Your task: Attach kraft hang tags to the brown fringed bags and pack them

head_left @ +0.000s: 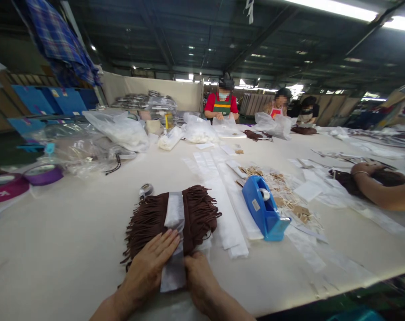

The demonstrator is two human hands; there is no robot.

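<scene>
One white band (174, 223) — left hand (152, 263) flat.

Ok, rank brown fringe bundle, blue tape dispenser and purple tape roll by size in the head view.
1. brown fringe bundle
2. blue tape dispenser
3. purple tape roll, farther off, so unsure

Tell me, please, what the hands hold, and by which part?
Left hand lies flat on the white strip around the brown fringe; right hand touches its near end.
</scene>
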